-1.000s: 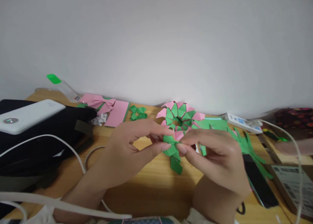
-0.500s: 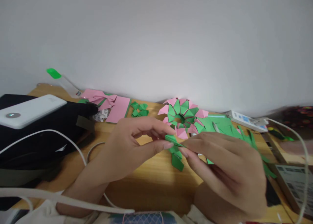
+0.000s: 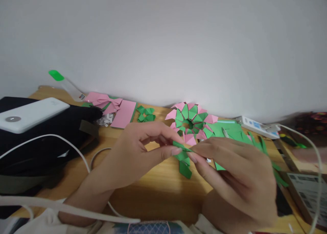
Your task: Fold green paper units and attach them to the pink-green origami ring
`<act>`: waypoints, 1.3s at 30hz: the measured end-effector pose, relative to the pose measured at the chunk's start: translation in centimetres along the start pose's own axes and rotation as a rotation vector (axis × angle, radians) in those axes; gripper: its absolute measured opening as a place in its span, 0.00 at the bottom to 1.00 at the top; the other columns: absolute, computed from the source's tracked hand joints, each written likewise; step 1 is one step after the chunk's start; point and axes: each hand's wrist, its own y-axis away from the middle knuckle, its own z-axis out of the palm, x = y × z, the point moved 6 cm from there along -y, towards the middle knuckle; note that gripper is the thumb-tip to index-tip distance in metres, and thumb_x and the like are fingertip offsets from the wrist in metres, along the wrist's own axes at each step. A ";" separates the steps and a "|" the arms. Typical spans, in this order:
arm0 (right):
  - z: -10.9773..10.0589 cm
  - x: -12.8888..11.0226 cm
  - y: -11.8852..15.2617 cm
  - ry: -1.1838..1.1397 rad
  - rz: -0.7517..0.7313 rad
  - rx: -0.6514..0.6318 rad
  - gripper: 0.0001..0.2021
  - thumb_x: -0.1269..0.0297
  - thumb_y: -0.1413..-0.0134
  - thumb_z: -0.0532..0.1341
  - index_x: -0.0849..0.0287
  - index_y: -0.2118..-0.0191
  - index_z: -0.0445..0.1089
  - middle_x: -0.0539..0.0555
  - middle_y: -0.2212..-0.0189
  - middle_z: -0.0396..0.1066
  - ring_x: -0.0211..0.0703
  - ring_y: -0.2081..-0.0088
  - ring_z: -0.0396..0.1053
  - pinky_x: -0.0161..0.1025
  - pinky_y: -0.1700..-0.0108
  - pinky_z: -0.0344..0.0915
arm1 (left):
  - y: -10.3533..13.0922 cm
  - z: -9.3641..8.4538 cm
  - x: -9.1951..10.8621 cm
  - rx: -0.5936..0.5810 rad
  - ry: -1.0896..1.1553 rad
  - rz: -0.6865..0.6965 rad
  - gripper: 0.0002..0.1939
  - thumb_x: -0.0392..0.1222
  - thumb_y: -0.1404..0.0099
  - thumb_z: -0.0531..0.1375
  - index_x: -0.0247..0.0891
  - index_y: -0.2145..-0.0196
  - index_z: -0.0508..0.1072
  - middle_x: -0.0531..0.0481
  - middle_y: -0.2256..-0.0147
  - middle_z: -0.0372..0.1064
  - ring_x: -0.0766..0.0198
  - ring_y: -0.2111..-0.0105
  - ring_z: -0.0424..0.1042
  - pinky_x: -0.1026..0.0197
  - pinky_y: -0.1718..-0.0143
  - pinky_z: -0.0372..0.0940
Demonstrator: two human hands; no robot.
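Between my two hands is a small folded piece of green paper (image 3: 182,146). My left hand (image 3: 143,155) pinches its left end between thumb and index finger. The thumb and index finger of my right hand (image 3: 235,176) are closed on its right end. Just below lies another folded green paper piece (image 3: 185,170), partly hidden by the held one and my fingers. Behind my hands a ring of folded pink and green paper (image 3: 191,117) rests on the table, its front right side partly covered by my right hand.
At the left a white power bank (image 3: 33,114) lies on a black bag (image 3: 76,135). Pink paper sheets (image 3: 124,113) and small green folded pieces (image 3: 146,113) sit near the wall. Green paper (image 3: 227,127), a power strip (image 3: 258,126) and white cables (image 3: 313,145) are at the right.
The held green paper has tilted, so its upper face shows narrower and edge-on. Both hands keep their pinch with hardly any shift.
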 end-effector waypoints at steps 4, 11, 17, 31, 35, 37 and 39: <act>0.1 0.0 0.0 0.001 0.002 0.002 0.04 0.72 0.41 0.61 0.58 0.67 0.70 0.50 0.76 0.75 0.36 0.74 0.71 0.35 0.72 0.63 | 0.1 -0.1 0.0 -0.002 0.012 -0.005 0.09 0.30 0.41 0.65 0.44 0.68 0.80 0.58 0.71 0.77 0.70 0.72 0.73 0.70 0.72 0.67; -0.1 0.0 0.1 0.005 0.007 0.017 0.05 0.73 0.41 0.60 0.62 0.68 0.72 0.49 0.77 0.73 0.33 0.75 0.68 0.34 0.73 0.61 | 0.1 -0.1 -0.1 0.013 -0.009 -0.042 0.10 0.29 0.42 0.65 0.44 0.69 0.80 0.57 0.71 0.79 0.67 0.70 0.75 0.67 0.72 0.67; 0.0 0.1 0.1 0.010 0.011 0.020 0.06 0.72 0.40 0.60 0.62 0.68 0.72 0.50 0.77 0.73 0.33 0.75 0.68 0.34 0.73 0.61 | 0.0 -0.1 -0.1 0.000 -0.008 -0.030 0.08 0.31 0.40 0.64 0.43 0.70 0.80 0.57 0.71 0.78 0.68 0.71 0.74 0.68 0.73 0.65; 0.1 0.0 0.1 0.001 -0.009 0.020 0.04 0.73 0.41 0.61 0.62 0.68 0.71 0.50 0.76 0.74 0.33 0.74 0.69 0.34 0.72 0.63 | 0.1 -0.4 0.2 0.062 -0.131 0.043 0.06 0.34 0.41 0.66 0.44 0.72 0.81 0.58 0.75 0.78 0.70 0.76 0.71 0.68 0.77 0.61; -0.1 -0.2 0.2 0.024 -0.023 0.055 0.04 0.73 0.40 0.60 0.61 0.67 0.71 0.50 0.77 0.73 0.34 0.74 0.69 0.34 0.71 0.64 | 0.1 -0.3 0.7 0.061 -0.148 0.101 0.06 0.33 0.40 0.66 0.43 0.71 0.80 0.58 0.73 0.78 0.71 0.75 0.72 0.70 0.75 0.64; 0.2 -0.2 0.1 0.018 -0.037 0.046 0.05 0.73 0.41 0.60 0.61 0.68 0.70 0.50 0.77 0.73 0.35 0.75 0.69 0.34 0.72 0.63 | 0.1 -0.4 0.9 0.073 -0.196 0.098 0.06 0.33 0.40 0.65 0.41 0.73 0.79 0.59 0.75 0.77 0.73 0.75 0.71 0.71 0.74 0.63; 0.6 -0.1 0.0 -0.007 -0.047 0.054 0.06 0.74 0.41 0.60 0.61 0.69 0.70 0.50 0.78 0.73 0.34 0.76 0.68 0.34 0.72 0.62 | 0.1 -0.4 0.8 0.075 -0.237 0.081 0.07 0.33 0.39 0.64 0.39 0.75 0.77 0.60 0.76 0.74 0.74 0.75 0.70 0.73 0.73 0.62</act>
